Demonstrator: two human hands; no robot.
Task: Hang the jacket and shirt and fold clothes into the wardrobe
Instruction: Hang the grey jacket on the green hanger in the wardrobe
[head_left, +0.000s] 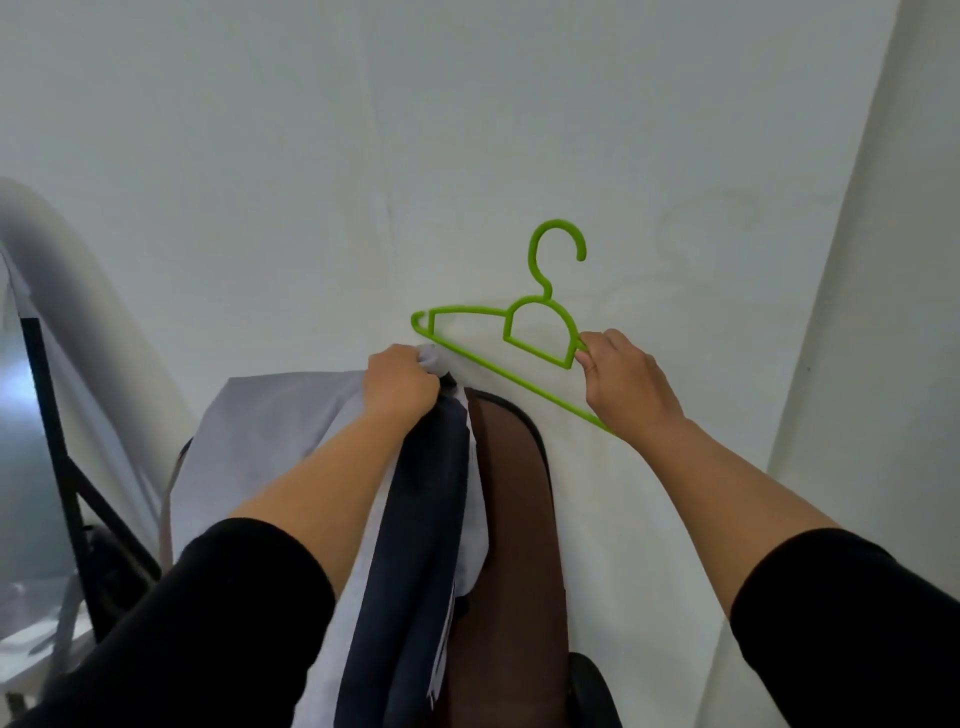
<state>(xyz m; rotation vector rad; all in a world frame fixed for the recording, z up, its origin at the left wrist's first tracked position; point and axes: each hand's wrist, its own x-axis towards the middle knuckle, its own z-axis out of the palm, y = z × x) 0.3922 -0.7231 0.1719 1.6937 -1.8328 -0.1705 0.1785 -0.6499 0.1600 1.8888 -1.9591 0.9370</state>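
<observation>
two hands busy: left hand (399, 383) clutches the shirt (270, 415), right hand (621, 376) grips the green hanger (498, 364), hook up.

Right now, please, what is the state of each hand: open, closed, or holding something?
Left hand: closed, gripping the grey and navy garment.
Right hand: closed, holding the green hanger by its right shoulder.

Just two bare forearms sticking out of black sleeves (249, 613) pushed up near the elbows, plain dark fabric both sides, no watch or rings showing.
</observation>
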